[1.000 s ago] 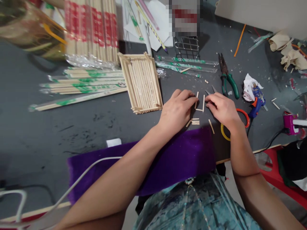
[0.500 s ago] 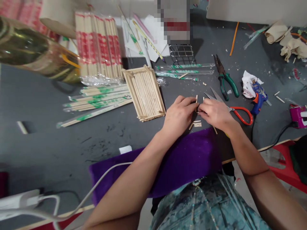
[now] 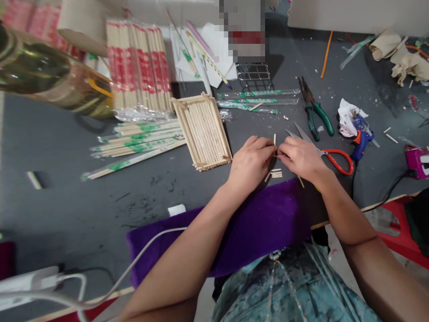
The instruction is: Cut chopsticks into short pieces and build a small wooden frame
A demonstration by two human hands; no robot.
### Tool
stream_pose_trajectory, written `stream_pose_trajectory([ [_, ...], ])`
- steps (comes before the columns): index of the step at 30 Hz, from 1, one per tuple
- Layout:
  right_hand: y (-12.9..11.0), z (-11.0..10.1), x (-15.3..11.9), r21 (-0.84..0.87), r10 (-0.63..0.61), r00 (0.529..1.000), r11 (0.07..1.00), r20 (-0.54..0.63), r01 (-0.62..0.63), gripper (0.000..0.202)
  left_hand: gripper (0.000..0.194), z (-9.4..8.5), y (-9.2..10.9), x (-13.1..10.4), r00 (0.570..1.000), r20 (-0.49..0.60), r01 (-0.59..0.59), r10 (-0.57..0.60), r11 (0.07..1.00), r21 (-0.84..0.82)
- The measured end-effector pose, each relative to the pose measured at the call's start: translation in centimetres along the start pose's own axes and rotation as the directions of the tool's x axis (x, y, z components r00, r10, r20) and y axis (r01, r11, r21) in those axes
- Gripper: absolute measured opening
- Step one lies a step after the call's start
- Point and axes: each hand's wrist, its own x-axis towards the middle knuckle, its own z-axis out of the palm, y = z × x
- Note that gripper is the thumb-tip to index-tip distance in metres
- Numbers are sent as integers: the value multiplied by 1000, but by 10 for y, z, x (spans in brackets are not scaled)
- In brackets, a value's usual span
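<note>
—Fingers of the left hand, how are they?

—Bent and held close together, tips down at the table; whether they pinch something, I cannot tell

—And the right hand?

—Curled too, its tips almost meeting the left ones, and what may be between them is hidden

—Where's the little wooden stick?

—Right at the left fingertips, one end showing beyond them, pointing away from the person

—Any others?

—Yes, a small cluster of short pieces lies just below the hands, near the purple cloth, and a thin strip pokes out from under the right hand

—What else is close?

—Scissors with spread blades, partly behind the right hand; pliers farther off; and a tray made of sticks just beside the left hand
</note>
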Motion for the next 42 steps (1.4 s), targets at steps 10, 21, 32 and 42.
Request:
stream_pose_trajectory([
  [10,6,-12,-4,103,65,997,993,-53,-59,13,25,1,0,-1,1000,-10,-15,15,1000,12],
  [21,15,-16,-8,142,125,992,982,-18,-121,15,26,1,1,-1,1000,-7,-11,11,1000,-14],
  [32,10,-10,-1,193,150,988,971,-23,-143,18,28,4,-1,-2,1000,-16,-4,3,999,-33],
  [42,8,-9,-1,204,137,990,970,-18,-130,20,28,5,1,-2,1000,-6,20,-21,999,-41],
])
